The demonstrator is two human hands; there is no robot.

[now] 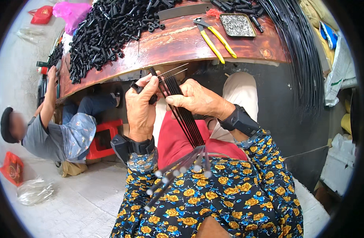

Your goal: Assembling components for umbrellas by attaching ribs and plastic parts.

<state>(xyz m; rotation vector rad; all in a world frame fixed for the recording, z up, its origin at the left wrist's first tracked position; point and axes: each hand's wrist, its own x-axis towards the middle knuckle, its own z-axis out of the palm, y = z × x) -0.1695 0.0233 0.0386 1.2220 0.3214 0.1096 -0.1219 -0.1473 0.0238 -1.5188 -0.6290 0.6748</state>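
Observation:
Above my lap, my left hand (pixel 141 107) is closed around short black tubular plastic parts (pixel 137 88), its thumb and fingers pinching near the upper end of the rods. My right hand (pixel 201 99) grips a fanned bundle of thin black rods (pixel 186 125) between thumb and fingers. The rods slant down toward my body, and pale round tips show at their lower ends. A few thin, light-coloured wire ends stick out above the bundle, between my hands. Whether any rod sits inside a black part is hidden by my left fingers.
On the reddish wooden table (pixel 170 41) lie a heap of black plastic parts (pixel 102 35), yellow-handled pliers (pixel 215 37), a flat metal blade (pixel 186 11) and a tray (pixel 242 36) of small metal pieces. Long black rods (pixel 302 59) overhang its right. A co-worker (pixel 51 135) sits left, by a red stool (pixel 104 141).

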